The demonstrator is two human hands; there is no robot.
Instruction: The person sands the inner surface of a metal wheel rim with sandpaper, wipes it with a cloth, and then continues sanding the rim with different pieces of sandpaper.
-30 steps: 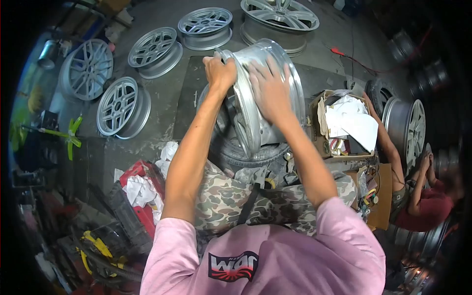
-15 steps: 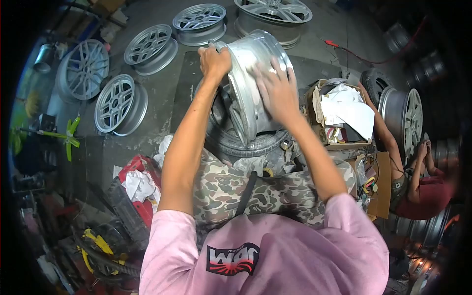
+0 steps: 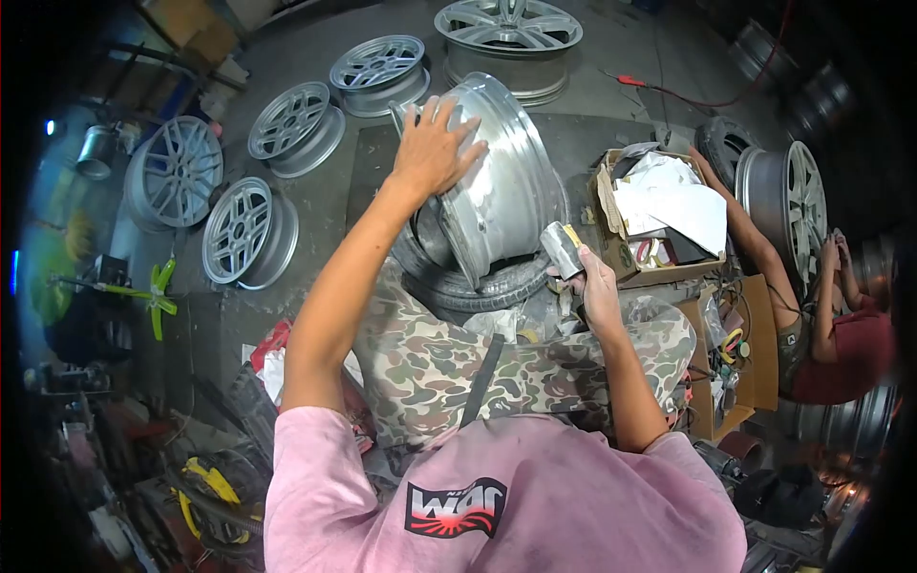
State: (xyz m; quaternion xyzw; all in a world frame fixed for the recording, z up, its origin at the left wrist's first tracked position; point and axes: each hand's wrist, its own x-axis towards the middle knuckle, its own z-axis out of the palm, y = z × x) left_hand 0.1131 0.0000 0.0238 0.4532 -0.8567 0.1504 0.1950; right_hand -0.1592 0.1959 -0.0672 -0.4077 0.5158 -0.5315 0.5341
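Note:
A bare silver wheel rim point(image 3: 506, 181) leans on edge on a black tire point(image 3: 492, 291) in front of my knees. My left hand point(image 3: 432, 148) lies on the rim's upper left side, fingers spread over its lip and barrel. Just right of the rim's lower part, my right hand point(image 3: 594, 286) is closed around a sanding block point(image 3: 562, 250), grey with a yellowish edge. The block is held up, apart from the metal. Scratches and dull patches mark the barrel.
Several silver wheels, one of them a large wheel point(image 3: 506, 29), stand on the floor ahead and left. A cardboard box point(image 3: 659, 274) of papers sits right, near an open carton point(image 3: 764, 382). At far right, another person point(image 3: 845, 353) sits beside a wheel point(image 3: 804, 205). A green fan point(image 3: 160, 298) is left.
My right hand has come off the barrel, down and right, and now shows the sanding block. My left hand went from gripping the rim's edge to lying spread on it.

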